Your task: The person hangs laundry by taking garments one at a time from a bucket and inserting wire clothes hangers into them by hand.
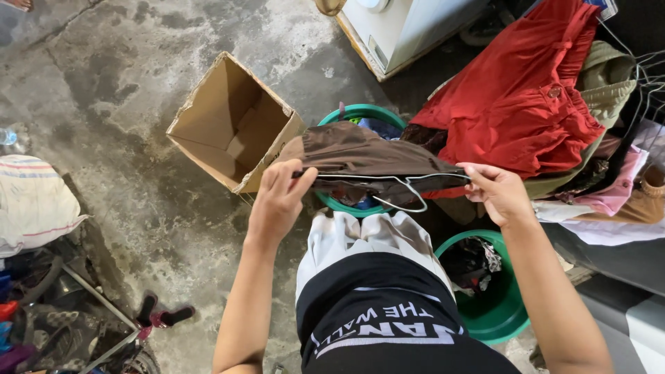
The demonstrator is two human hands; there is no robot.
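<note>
A dark brown garment (360, 158) lies draped over a thin wire hanger (405, 195), held out flat in front of me. My left hand (278, 199) pinches the left end of the hanger and the cloth. My right hand (495, 190) grips the right end. The hanger's hook curls down below the cloth, between my hands. Under the garment stands a green tub (357, 112) with clothes in it.
An open cardboard box (232, 125) lies on its side on the stained concrete floor at left. A second green tub (495, 308) stands by my right leg. Red trousers (526, 90) and other clothes are piled at right. A white appliance (402, 28) stands at the top. A bicycle (83, 318) and a bundle (31, 204) are at lower left.
</note>
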